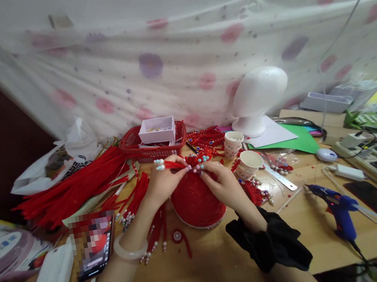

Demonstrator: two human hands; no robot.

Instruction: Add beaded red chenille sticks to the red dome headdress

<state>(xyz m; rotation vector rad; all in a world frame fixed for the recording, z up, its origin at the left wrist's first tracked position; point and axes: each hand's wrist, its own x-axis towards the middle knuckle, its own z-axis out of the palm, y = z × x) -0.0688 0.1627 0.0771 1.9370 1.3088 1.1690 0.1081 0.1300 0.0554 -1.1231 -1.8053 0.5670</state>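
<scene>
A round red cap-like piece (197,202) with a beaded rim stands on the table between my hands. On its top sit red loops with pink, white and light blue beads (195,166). My left hand (162,182) pinches a red fuzzy strip (174,164) at this beaded top, and pale pearls show at the strip's far end. From the other side, my right hand (223,186) has its fingers closed at the same beads; what lies between them is hidden. Near my left wrist are red strips tipped with pearls (142,188) and a small curled red piece with a round ornament (177,236).
Behind are a red basket (136,155) with a white box (159,130), and a white foam head (257,95). Paper cups (250,161), a metal ruler (282,177) and a blue glue gun (339,211) lie rightward. A phone (95,245) and red strips (73,190) lie left.
</scene>
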